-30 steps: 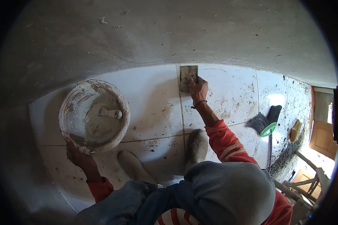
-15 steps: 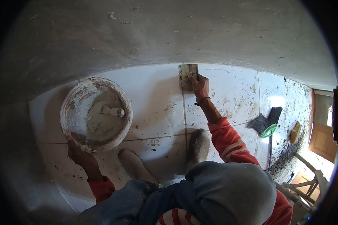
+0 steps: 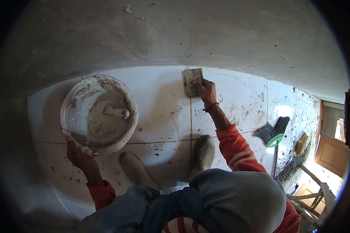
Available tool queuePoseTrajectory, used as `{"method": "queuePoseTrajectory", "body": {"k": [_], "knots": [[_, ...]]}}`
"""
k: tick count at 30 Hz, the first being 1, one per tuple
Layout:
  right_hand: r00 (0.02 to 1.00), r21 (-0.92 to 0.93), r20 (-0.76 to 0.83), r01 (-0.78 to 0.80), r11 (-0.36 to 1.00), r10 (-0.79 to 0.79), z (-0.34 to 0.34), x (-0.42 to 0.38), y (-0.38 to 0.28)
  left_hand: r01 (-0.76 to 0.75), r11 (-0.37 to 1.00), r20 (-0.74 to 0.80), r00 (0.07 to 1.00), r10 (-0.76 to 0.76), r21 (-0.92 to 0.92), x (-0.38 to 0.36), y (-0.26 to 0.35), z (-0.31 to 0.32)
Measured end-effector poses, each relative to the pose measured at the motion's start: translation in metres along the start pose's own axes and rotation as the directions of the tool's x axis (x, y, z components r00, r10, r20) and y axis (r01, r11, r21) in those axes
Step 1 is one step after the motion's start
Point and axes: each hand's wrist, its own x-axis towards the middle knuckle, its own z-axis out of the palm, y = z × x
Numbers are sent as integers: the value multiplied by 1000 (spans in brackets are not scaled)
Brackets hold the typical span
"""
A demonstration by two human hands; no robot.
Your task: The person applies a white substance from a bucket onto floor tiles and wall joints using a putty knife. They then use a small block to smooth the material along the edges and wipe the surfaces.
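My right hand (image 3: pixel 208 92) is closed on a rectangular, mortar-stained plastering trowel (image 3: pixel 192 83). The trowel is over the white tiles, close to the foot of the grey wall, and I see its dirty upper face. My left hand (image 3: pixel 81 158) grips the near-left rim of a bucket (image 3: pixel 133 116) crusted with plaster; some of its fingers are hidden. Inside the bucket sits a grey-white wet mix (image 3: pixel 105 126). A small scraper-like tool with a pale, rounded handle end (image 3: pixel 118 112) rests in that mix.
A plastered grey wall (image 3: pixel 175 35) rises ahead. Mortar crumbs dot the tiled floor (image 3: pixel 159 124). My boots (image 3: pixel 203 151) stand between bucket and trowel. To the right lie a broom (image 3: pixel 275 136) with a green head and a yellowish block (image 3: pixel 301 143); wooden pieces (image 3: pixel 315 194) stand beyond.
The trowel has drawn slightly back from the wall and tilted a little. My left hand still holds the bucket rim. The whole view has turned slightly.
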Motion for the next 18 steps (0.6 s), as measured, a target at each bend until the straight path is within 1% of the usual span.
{"method": "queuePoseTrajectory", "body": {"k": [1, 2, 4, 5, 7, 8, 10, 11, 13, 15, 16, 17, 18], "knots": [[998, -22, 52, 38, 999, -37, 0, -3, -2, 2, 1000, -4, 1000, -2, -1, -1, 2, 1], [998, -25, 57, 40, 999, -39, 0, -5, -2, 3, 1000, -4, 1000, -3, 0, -3, 5, 3], [999, 183, -50, 6, 983, 3, 0, -7, 0, 10, 1000, -10, 1000, -10, 0, -5, 7, 4], [999, 179, -47, 6, 984, 2, 1, -4, 1, 25, 1000, -8, 1000, -25, 3, -4, 7, 3], [994, 131, -88, -57, 990, 69, 7, 4, 8, 41, 999, -5, 999, -41, 6, -4, 7, 1], [994, 129, -88, -57, 990, 68, 7, 7, 12, 63, 998, -2, 998, -63, -13, -4, 7, 1], [1000, -105, -2, -12, 994, 12, 7, 11, 16, 85, 996, 2, 996, -85, -34, -1, 4, -1], [1000, -107, -1, -10, 994, 10, 7, 9, 18, 63, 997, 6, 998, -63, -39, 2, -1, -3], [994, 170, -111, 31, 985, -12, 9, 0, 9, 45, 998, 3, 999, -45, -43, 2, -3, -4], [995, 152, -96, 2, 988, 13, 9, 1, 6, 11, 999, -52, 999, -9, 44, 1, -2, -1], [995, 136, -90, -27, 990, 39, 8, 1, 6, 13, 999, -53, 999, -11, 44, 0, -1, 0], [995, 135, -91, -29, 990, 41, 7, 3, 7, 48, 999, -48, 998, -48, 6, 0, 1, 0], [999, 28, -25, -27, 999, 28, 5, 6, 9, 82, 996, -42, 996, -83, -35, 0, 2, 1]]}}
